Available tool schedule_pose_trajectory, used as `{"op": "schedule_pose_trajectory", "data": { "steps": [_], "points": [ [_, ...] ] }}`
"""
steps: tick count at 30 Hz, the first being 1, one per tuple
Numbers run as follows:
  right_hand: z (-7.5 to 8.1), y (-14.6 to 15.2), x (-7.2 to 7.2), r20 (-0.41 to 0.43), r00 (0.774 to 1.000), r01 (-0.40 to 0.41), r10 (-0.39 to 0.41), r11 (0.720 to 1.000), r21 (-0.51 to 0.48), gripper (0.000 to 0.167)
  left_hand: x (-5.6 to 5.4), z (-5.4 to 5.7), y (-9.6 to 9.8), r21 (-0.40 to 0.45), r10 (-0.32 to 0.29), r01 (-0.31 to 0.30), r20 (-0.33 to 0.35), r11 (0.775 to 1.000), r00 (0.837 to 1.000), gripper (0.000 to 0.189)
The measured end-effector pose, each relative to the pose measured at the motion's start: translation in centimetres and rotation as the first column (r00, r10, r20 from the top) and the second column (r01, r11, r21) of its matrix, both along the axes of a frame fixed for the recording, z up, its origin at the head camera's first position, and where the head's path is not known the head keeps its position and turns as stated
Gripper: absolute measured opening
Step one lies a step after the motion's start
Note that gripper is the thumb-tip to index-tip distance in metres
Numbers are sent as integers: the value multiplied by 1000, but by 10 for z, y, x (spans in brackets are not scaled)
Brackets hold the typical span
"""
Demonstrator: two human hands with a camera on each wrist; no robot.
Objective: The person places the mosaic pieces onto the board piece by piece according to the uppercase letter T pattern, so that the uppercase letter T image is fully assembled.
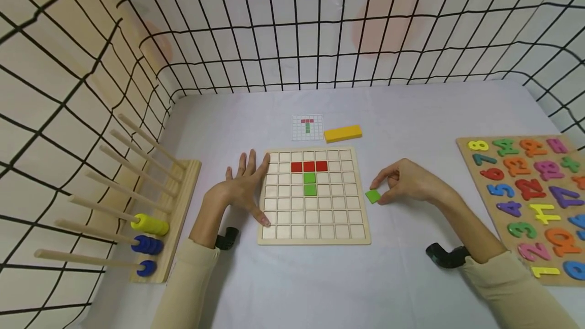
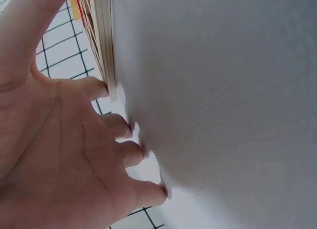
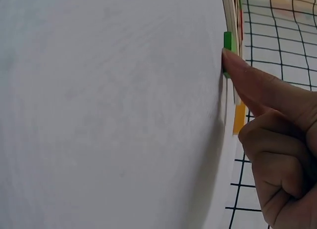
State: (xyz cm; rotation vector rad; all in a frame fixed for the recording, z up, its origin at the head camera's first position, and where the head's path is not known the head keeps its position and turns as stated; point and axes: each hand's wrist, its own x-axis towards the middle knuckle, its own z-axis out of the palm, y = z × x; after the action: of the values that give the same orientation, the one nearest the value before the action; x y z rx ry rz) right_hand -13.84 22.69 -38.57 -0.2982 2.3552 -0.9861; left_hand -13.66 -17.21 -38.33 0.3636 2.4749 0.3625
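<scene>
A wooden grid board (image 1: 285, 217) lies in the middle of the table. Three red square tiles (image 1: 309, 166) form a row near its top, and two green square tiles (image 1: 310, 184) run down beneath the middle one. My left hand (image 1: 242, 187) rests at the board's left edge, fingers spread, with the thumb over the lower left corner. Just right of the board, my right hand (image 1: 407, 182) pinches a loose green tile (image 1: 372, 196) between thumb and finger. In the right wrist view that green tile (image 3: 228, 41) appears edge-on at the fingertips.
Behind the board lie a small pattern card (image 1: 307, 128) and a yellow block (image 1: 343, 133). A wooden peg stand (image 1: 187, 182) with yellow and blue rings is at left. A number puzzle board (image 1: 480, 187) lies at right. Black wire mesh (image 1: 311, 24) encloses the far side and both flanks.
</scene>
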Motion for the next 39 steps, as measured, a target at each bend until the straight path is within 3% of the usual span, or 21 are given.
{"op": "schedule_pose_trajectory", "data": {
  "steps": [5, 15, 27, 32, 39],
  "points": [
    [2, -2, 2, -34, 999, -7, 8, 1000, 23, 36, 0, 0, -1, 7, -3, 3, 3, 1000, 1000, 162],
    [2, -5, 6, -87, 994, 63, -59, 997, 46, 38, 0, 0, 0, 5, -5, 5, 5, 1000, 1000, 162],
    [4, -93, 13, -102, 995, -8, -1, 996, -84, 26, -1, -1, -1, -8, -10, 10, 0, 1000, 1000, 162],
    [2, -121, 17, -118, 993, -25, 20, 999, -44, 21, -1, -3, -1, -4, -12, 12, -8, 1000, 1000, 162],
    [1, -136, 21, -170, 985, -8, 12, 1000, 23, 21, 0, -3, -3, 5, -5, 5, -5, 1000, 1000, 162]
  ]
}}
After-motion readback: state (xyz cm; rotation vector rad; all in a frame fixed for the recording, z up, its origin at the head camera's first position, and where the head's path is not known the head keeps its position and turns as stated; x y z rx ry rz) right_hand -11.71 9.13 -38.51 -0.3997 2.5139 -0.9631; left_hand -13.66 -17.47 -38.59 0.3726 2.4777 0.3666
